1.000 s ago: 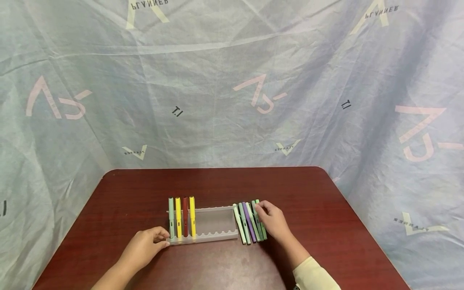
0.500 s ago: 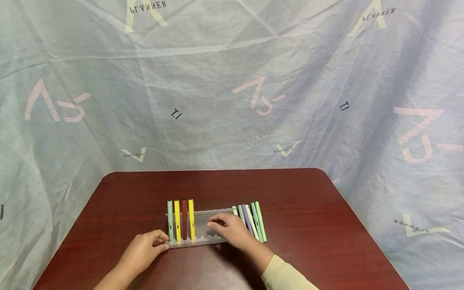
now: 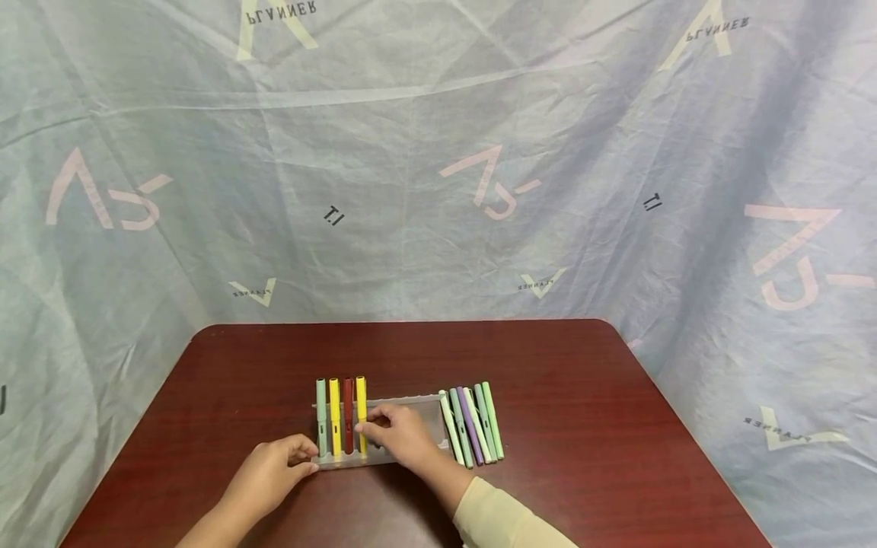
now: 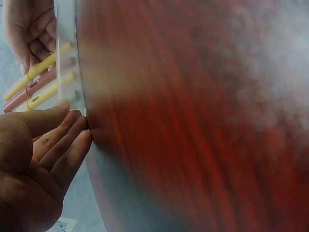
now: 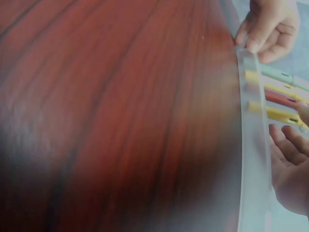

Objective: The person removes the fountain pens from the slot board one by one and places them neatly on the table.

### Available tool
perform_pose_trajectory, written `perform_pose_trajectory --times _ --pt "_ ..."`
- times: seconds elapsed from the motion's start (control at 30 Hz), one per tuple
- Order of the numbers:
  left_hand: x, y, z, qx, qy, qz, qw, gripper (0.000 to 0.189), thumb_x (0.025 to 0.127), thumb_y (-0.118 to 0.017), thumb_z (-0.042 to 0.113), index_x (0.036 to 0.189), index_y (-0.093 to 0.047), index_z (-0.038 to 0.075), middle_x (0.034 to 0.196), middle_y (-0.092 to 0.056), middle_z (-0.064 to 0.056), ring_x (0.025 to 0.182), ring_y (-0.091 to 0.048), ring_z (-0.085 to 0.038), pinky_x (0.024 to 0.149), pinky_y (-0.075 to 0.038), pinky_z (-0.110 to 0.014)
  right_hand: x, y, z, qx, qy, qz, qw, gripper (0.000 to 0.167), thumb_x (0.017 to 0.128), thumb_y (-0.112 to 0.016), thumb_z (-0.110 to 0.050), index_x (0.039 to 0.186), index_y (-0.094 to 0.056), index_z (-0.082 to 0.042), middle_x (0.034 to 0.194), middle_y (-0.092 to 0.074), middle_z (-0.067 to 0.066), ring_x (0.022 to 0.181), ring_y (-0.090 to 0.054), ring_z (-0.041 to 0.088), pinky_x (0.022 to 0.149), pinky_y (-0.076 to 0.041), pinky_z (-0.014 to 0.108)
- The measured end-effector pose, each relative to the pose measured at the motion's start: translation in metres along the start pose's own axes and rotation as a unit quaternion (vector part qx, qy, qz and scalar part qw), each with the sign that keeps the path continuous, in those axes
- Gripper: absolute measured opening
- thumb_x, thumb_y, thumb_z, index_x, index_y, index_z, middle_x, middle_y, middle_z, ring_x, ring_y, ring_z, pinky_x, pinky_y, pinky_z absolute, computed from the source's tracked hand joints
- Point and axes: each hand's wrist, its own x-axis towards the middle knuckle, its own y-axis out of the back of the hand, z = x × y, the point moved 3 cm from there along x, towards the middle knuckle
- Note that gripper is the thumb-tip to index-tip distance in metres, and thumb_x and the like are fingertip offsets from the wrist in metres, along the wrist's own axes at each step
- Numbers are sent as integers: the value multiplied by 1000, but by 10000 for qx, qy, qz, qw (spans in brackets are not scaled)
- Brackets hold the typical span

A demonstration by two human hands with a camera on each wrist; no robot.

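A clear plastic pen rack (image 3: 404,398) with notched edges lies on the table. Side by side across its left part rest a grey-green pen (image 3: 321,411), a yellow pen (image 3: 334,415), a dark red pen (image 3: 348,411) and a second yellow pen (image 3: 361,392). My left hand (image 3: 277,464) pinches the rack's near left corner between thumb and fingers, as the right wrist view also shows. Over the rack, my right hand (image 3: 404,438) has its thumb and fingers around the rightmost yellow pen, hiding part of it.
Just right of the rack, several pens (image 3: 473,426) in pale green, grey-green and purple lie slanted in a row. The dark red table (image 3: 582,396) has a far edge close to a hanging grey printed cloth (image 3: 411,251).
From the loose pens at the right, my right hand has moved left across the rack to the rightmost yellow pen. My left hand stays at the corner.
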Motion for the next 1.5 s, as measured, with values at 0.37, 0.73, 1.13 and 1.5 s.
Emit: perform_pose_trajectory --times 0.37,0.73,1.13,1.5 --pt "1 0 1 94 -81 134 9998 15 82 -79 19 91 -69 24 86 -72 10 82 -69 -14 73 -56 -41 2 -1 -8 -212 336 340 9986 18 92 -69 -34 92 -67 -16 72 -62 -11 62 -53 -3 58 -45 18" --pt "0 0 0 94 -118 174 9997 15 82 -79 19 91 -69 23 85 -72 10 82 -69 -15 73 -56 -41 -5 2 -12 1749 210 -223 9841 19 94 -68 -22 103 -63 -7 89 -72 5 74 -72 21 68 -60 33" --pt "-1 0 2 88 -95 135 9998 15 82 -79 18 91 -69 23 84 -71 12 81 -68 -13 73 -56 -40 -12 -7 5 2610 132 -446 9642 17 95 -65 -11 104 -61 3 96 -70 25 77 -71 21 73 -61 44" --pt "-2 1 1 110 -118 161 9997 15 82 -79 19 91 -69 24 84 -71 12 81 -68 -12 74 -56 -41 -19 9 15 2405 162 -427 9696 17 95 -65 -13 104 -62 1 96 -71 23 79 -72 19 76 -61 40"
